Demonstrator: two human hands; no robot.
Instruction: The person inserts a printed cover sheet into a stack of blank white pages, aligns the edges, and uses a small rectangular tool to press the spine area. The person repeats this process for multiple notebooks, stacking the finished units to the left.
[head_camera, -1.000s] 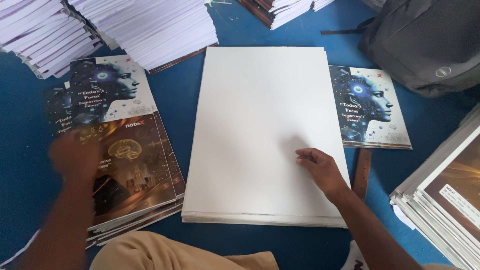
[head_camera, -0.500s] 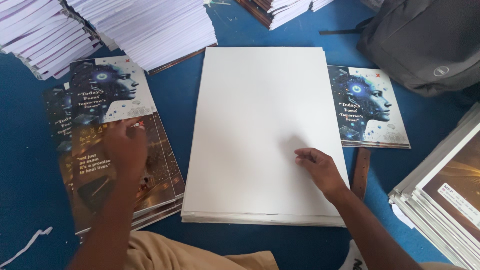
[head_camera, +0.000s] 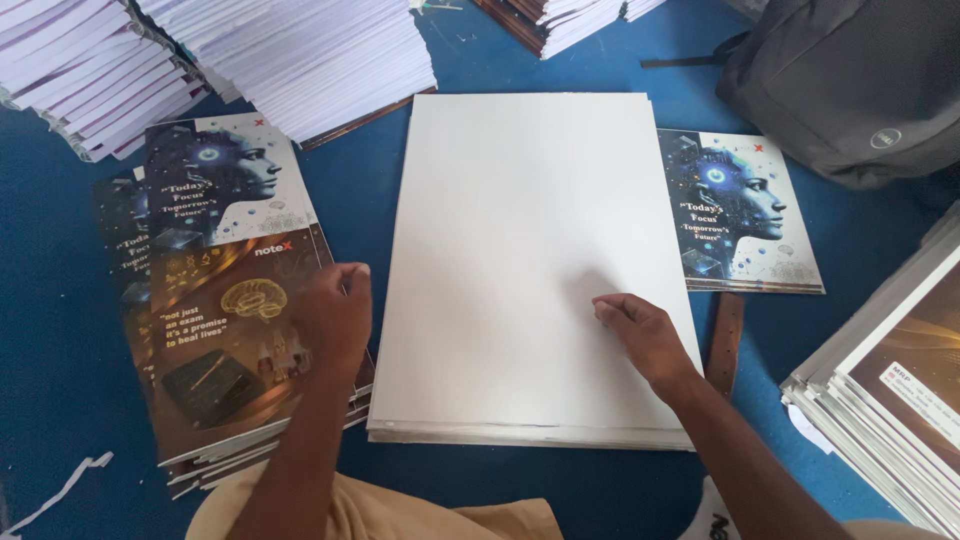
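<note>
White paper stack (head_camera: 530, 260) on blue floor (head_camera: 60, 330)

Centre: stack of blank sheets (head_camera: 530, 260) on the floor covering (head_camera: 50, 330), right hand (head_camera: 645, 335) resting on its near right part; left of it a fanned pile of printed covers (head_camera: 215, 300), left hand (head_camera: 335, 315) on that pile's right edge, just beside the sheets. Right of the sheets: a single printed cover (head_camera: 740, 210), a strap (head_camera: 725, 330) in front of it, a backpack (head_camera: 850, 85) behind it, another stack of covers (head_camera: 890, 380) at far right. Behind: bound book blocks (head_camera: 200, 50) at left, further books (head_camera: 565, 15) at top centre; paper scrap (head_camera: 65, 485) at near left
</note>
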